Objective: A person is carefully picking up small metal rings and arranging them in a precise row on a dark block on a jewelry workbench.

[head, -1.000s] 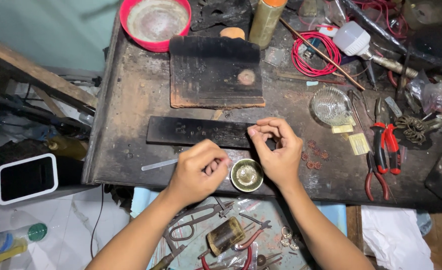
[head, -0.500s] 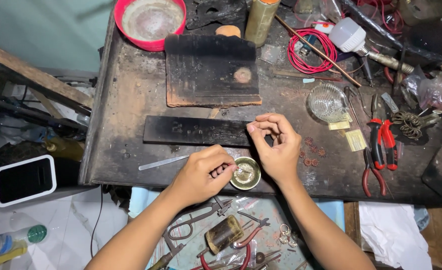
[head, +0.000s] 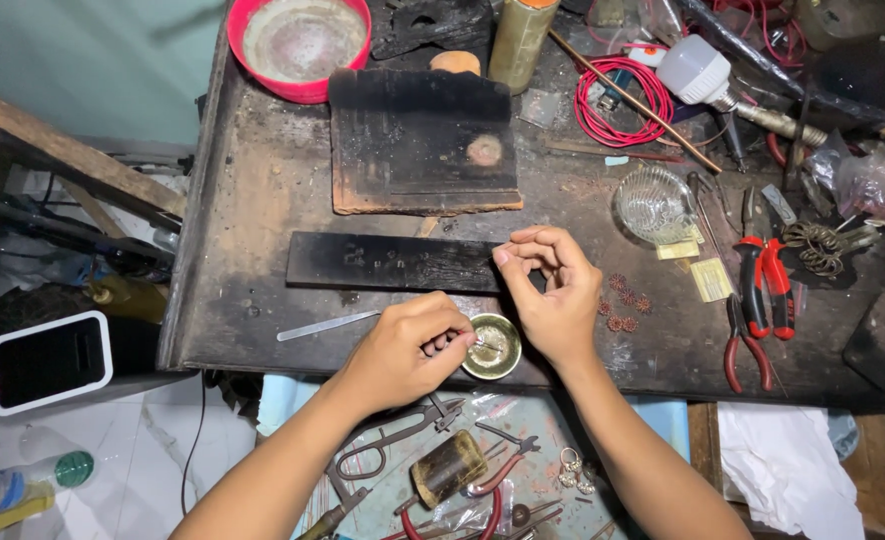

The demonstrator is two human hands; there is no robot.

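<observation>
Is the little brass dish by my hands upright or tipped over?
Upright: the brass dish sits flat on the workbench, its round shiny inside facing up.

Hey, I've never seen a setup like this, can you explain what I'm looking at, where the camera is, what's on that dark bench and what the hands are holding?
There is no machine here. The camera sits on a person's head and looks down at their two bare hands over a dark, scorched workbench. The left hand holds thin metal tweezers with the tips at a small brass dish. The right hand pinches something too small to make out, just above a long black bar. Around them lie a charred block, a red bowl, a coil of red wire, a glass dish and red-handled pliers.
</observation>
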